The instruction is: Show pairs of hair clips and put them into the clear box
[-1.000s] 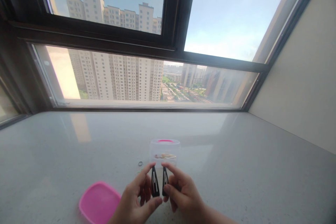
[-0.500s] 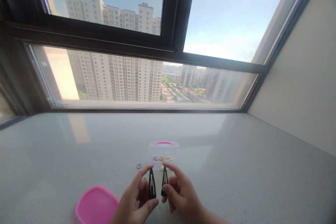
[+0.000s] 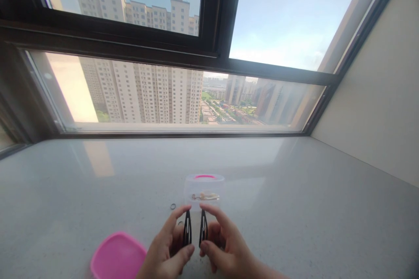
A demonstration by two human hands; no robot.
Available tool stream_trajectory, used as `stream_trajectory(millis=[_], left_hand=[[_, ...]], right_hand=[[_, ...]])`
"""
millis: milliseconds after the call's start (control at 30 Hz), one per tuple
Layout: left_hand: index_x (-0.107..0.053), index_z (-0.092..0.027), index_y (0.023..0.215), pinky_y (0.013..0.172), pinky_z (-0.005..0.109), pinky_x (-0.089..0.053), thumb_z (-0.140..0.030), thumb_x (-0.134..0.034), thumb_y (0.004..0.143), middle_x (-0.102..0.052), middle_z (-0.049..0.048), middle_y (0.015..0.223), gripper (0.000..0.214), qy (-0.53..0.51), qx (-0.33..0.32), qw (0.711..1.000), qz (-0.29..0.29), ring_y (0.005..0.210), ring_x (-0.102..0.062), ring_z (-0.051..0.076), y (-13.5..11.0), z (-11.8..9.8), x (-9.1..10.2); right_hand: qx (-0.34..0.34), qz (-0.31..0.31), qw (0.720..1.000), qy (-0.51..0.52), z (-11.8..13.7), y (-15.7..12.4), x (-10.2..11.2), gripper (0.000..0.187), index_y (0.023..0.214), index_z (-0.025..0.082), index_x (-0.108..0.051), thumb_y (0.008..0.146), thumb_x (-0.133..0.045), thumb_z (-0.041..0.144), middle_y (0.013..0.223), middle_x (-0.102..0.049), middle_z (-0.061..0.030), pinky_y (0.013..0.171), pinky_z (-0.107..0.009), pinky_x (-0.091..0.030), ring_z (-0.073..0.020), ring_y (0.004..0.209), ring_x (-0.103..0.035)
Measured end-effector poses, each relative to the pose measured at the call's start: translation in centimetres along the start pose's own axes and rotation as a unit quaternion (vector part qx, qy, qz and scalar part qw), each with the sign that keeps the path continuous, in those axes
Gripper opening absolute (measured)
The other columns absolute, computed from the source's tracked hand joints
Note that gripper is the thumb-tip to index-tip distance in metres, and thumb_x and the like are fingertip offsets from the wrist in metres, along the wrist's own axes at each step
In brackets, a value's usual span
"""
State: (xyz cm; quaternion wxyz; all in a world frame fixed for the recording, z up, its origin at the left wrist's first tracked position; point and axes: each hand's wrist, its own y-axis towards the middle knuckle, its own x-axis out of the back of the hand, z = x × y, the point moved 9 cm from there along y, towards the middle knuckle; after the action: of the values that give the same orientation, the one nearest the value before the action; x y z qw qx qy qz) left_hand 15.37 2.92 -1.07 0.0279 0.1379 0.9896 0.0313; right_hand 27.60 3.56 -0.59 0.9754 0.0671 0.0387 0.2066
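Two black snap hair clips are held upright side by side, a small gap between them. My left hand [image 3: 170, 244] pinches the left hair clip [image 3: 187, 229] between index fingertip at its top and thumb at its bottom. In the same way my right hand [image 3: 225, 239] grips the right hair clip [image 3: 203, 228] by its two ends. Just beyond the fingertips stands a clear plastic box [image 3: 189, 187] with a pink strip on its far side. Inside it lie light-coloured hair clips [image 3: 209, 196], partly blurred.
A pink lid [image 3: 118, 256] lies on the pale speckled sill [image 3: 294, 209], left of my left hand. One small dark ring [image 3: 173, 206] rests left of the box, and another [image 3: 180, 223] is partly hidden behind my left fingers. A dark-framed window [image 3: 183, 134] borders the far edge.
The right clip has turned slightly and moved a little left, so both clips now stand more alike. The left clip shifted slightly left. The camera view has moved a little.
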Motion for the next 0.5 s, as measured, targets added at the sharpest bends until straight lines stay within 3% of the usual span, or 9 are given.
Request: stream_trajectory(millis=[233, 500], left_hand=[[-0.03, -0.023, 0.142, 0.038, 0.018, -0.027, -0.035, -0.062, 0.084, -0.058, -0.0041, 0.064, 0.067, 0.023, 0.043, 0.999, 0.02, 0.043, -0.042, 0.008, -0.1, 0.8, -0.4], [-0.02, -0.022, 0.146, 0.037, 0.016, -0.035, -0.048, -0.058, 0.085, -0.06, -0.0033, 0.062, 0.076, 0.016, 0.042, 0.999, -0.001, 0.04, -0.043, 0.007, 0.0, 1.2, -0.6]], right_hand=[[0.006, 0.014, 1.0, 0.008, -0.5, 0.0, -0.2, 0.07, 0.138, 0.024, -0.036, 0.077, -0.069, 0.028, 0.074, -0.057, 0.0008, 0.038, -0.016, -0.04, -0.0081, 0.049, -0.046], [-0.009, 0.005, 1.0, -0.003, -1.3, 0.1, -0.2, 0.069, 0.134, 0.022, -0.041, 0.072, -0.072, 0.023, 0.065, -0.055, 0.0048, 0.038, -0.015, -0.036, -0.0064, 0.043, -0.044]])
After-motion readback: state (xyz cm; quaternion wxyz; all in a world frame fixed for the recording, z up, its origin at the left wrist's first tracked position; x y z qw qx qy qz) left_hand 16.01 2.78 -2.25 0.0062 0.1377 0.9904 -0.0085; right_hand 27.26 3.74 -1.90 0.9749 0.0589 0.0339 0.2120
